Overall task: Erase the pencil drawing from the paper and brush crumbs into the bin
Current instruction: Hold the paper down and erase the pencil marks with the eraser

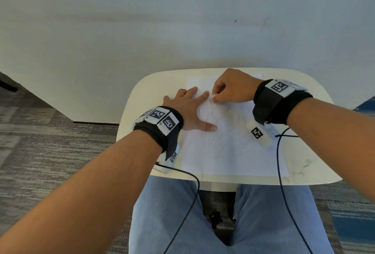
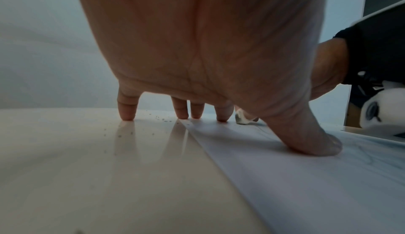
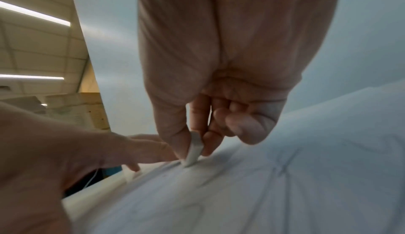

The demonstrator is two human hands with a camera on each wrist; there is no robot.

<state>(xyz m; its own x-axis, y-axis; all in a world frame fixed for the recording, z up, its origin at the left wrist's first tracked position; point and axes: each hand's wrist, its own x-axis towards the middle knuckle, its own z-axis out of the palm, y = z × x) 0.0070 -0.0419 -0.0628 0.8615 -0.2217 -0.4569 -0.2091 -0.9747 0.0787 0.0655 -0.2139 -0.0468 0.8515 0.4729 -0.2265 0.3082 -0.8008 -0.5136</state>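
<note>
A white sheet of paper (image 1: 233,152) with faint pencil lines lies on a small cream table (image 1: 158,83). My left hand (image 1: 188,109) lies flat with spread fingers (image 2: 128,111) on the paper's left edge and the table beside it, thumb on the sheet. My right hand (image 1: 229,89) pinches a small white eraser (image 1: 211,99) between thumb and fingers, its lower end touching the paper (image 3: 263,194) near the left index fingertip. The eraser (image 3: 194,148) shows clearly in the right wrist view, and the eraser (image 2: 242,119) looks grey with graphite in the left wrist view. No bin is in view.
Dark eraser crumbs (image 2: 162,119) dot the table left of the paper, and grey smudges (image 1: 304,163) mark its near right corner. Two black cables (image 1: 280,152) run off the table's near edge over my lap. A pale wall stands behind the table; carpet surrounds it.
</note>
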